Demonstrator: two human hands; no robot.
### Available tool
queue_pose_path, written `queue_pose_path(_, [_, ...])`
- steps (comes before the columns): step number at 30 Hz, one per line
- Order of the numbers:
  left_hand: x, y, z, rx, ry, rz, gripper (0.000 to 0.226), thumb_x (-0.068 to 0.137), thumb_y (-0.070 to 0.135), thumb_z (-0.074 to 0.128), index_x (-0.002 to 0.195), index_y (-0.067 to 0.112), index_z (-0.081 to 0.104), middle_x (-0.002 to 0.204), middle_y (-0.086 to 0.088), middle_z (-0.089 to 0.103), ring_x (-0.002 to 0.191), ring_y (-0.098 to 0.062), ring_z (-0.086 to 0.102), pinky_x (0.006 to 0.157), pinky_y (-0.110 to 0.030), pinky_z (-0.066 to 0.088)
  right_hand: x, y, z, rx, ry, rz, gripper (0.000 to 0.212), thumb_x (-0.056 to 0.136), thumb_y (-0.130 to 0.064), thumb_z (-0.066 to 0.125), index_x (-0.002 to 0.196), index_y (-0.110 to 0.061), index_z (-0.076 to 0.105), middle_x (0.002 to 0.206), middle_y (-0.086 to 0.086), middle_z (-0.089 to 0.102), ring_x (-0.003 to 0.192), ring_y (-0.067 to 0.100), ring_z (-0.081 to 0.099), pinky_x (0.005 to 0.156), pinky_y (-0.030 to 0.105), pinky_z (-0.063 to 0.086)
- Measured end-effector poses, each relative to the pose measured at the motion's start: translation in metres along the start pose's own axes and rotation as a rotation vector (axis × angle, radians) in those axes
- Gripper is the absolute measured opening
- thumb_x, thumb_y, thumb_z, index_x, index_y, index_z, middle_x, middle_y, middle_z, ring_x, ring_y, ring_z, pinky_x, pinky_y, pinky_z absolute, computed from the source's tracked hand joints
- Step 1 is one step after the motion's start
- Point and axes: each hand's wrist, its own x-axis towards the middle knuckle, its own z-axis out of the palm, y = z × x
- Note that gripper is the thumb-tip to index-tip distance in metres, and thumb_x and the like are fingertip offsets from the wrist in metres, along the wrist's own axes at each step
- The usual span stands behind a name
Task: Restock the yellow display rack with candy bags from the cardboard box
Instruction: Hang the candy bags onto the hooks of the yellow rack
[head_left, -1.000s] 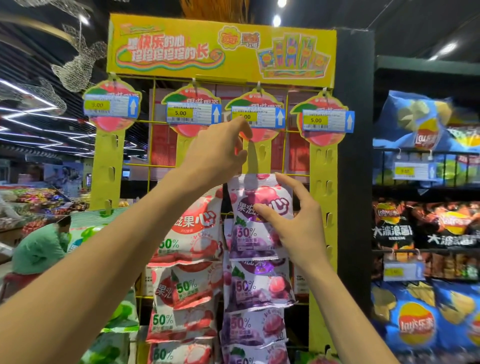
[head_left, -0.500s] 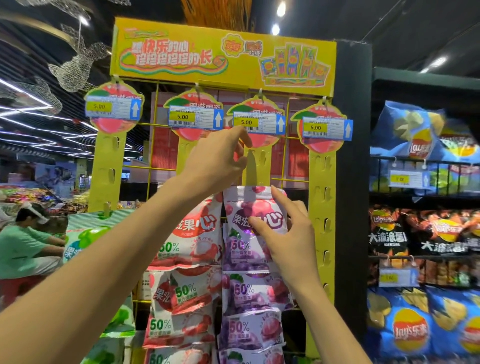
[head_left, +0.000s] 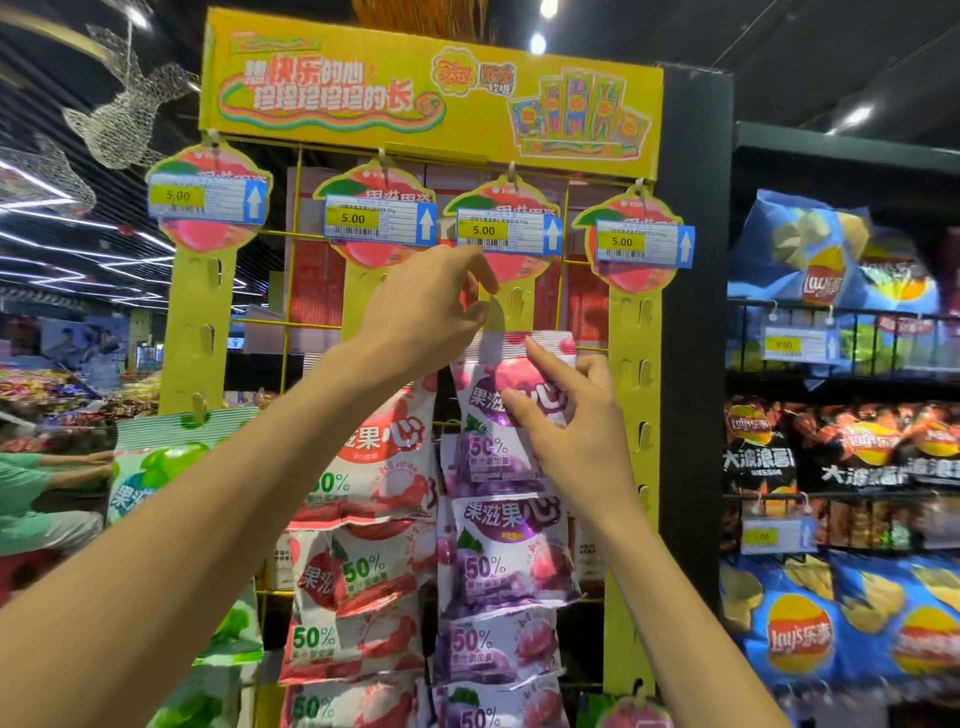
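Purple candy bag (head_left: 511, 395) sits high on the third strip (head_left: 515, 304) from the yellow rack's (head_left: 431, 98) left edge, topping the purple column (head_left: 506, 561). Our right hand (head_left: 576, 441) grips it, thumb on its front. Our left hand (head_left: 426, 322) is pinched narrow at the strip just above. We can't tell what it holds. Chip bags (head_left: 800, 634) hang past the rack's right edge.

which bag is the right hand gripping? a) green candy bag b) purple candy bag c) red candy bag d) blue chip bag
b: the right hand has its thumb in front and fingers curled behind the topmost purple foil candy bag on the yellow display rack.
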Motion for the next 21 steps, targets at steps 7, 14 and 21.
queue_pose_path(7, [0.000, -0.002, 0.002, -0.016, 0.009, 0.008, 0.017, 0.091, 0.015, 0.065, 0.107, 0.020, 0.065, 0.096, 0.001, 0.063, 0.085, -0.015, 0.058, 0.073, -0.031, 0.048, -0.011, 0.002, 0.003, -0.002, -0.056, 0.031, 0.052, 0.090, -0.030, 0.070, 0.140, -0.032, 0.054, 0.103, 0.004, 0.043, 0.086, 0.006, 0.048, 0.077, 0.007, 0.043])
queue_pose_path(14, [0.000, -0.005, 0.006, -0.027, 0.011, 0.011, 0.015, 0.090, 0.018, 0.064, 0.104, 0.021, 0.067, 0.094, 0.001, 0.058, 0.085, -0.017, 0.057, 0.074, -0.033, 0.048, -0.017, 0.005, 0.003, -0.013, -0.063, 0.038, 0.054, 0.089, -0.031, 0.071, 0.140, -0.035, 0.052, 0.117, -0.008, 0.051, 0.110, -0.006, 0.052, 0.087, 0.000, 0.041])
queue_pose_path(21, [-0.004, -0.002, 0.011, -0.056, 0.022, -0.018, 0.014, 0.091, 0.020, 0.064, 0.105, 0.021, 0.066, 0.106, -0.002, 0.054, 0.082, -0.014, 0.056, 0.079, -0.034, 0.050, -0.026, 0.003, 0.003, -0.029, -0.053, 0.060, 0.056, 0.087, -0.033, 0.072, 0.139, -0.036, 0.051, 0.121, -0.013, 0.054, 0.113, -0.001, 0.053, 0.097, 0.022, 0.046])
